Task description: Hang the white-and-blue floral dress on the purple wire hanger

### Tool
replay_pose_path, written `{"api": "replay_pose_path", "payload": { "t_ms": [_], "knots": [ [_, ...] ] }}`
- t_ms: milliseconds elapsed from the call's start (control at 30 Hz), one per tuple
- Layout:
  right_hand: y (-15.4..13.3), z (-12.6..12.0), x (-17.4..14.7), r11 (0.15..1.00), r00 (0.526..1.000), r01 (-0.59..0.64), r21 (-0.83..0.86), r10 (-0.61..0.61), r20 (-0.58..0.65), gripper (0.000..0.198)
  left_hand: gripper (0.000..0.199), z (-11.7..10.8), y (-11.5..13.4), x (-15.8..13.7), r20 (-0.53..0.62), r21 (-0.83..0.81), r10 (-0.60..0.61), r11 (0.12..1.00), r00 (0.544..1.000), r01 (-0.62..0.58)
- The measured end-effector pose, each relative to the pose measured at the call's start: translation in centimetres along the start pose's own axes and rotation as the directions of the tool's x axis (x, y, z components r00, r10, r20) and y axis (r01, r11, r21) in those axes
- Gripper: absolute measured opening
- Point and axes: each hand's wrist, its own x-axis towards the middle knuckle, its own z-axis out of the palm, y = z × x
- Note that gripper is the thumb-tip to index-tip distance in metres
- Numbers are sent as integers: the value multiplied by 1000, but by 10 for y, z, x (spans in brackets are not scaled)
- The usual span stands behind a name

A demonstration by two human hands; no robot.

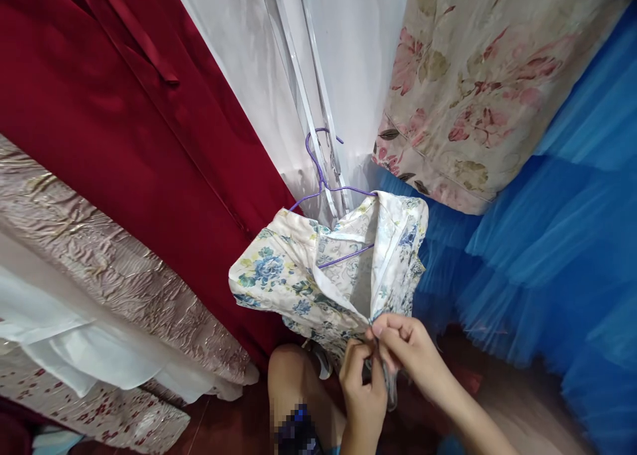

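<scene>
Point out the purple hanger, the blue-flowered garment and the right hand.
Purple hanger (322, 184), head view: base of its hook.
Blue-flowered garment (304, 280), head view: front, beside the neck opening.
Right hand (405, 339), head view: middle of the hand.

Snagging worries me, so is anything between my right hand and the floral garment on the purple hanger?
Nothing visible: your right hand pinches the floral garment at the bottom of its open neckline. Your left hand is just below, not between them.
</scene>
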Motion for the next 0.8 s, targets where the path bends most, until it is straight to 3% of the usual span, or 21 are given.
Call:
{"api": "replay_pose_path", "payload": {
  "t_ms": [233, 400, 567, 800],
  "knots": [
    [-73, 21, 60, 983, 982, 175, 50, -170, -88, 31, 14, -3, -4, -1, 90, 50, -31, 998, 995, 26],
    [-110, 40, 102, 952, 972, 233, 198, -225, -59, 25, 15, -13, -17, 2, 106, 89, -42, 995, 993, 32],
    [-123, 46, 117, 933, 950, 311, 178, -302, -77, 22, 15, -20, -26, 1, 129, 96, -53, 995, 990, 41],
    [-115, 44, 105, 920, 916, 391, 18, -387, -108, 21, 15, -24, -27, 19, 165, 124, -88, 990, 982, 68]
  ]
}}
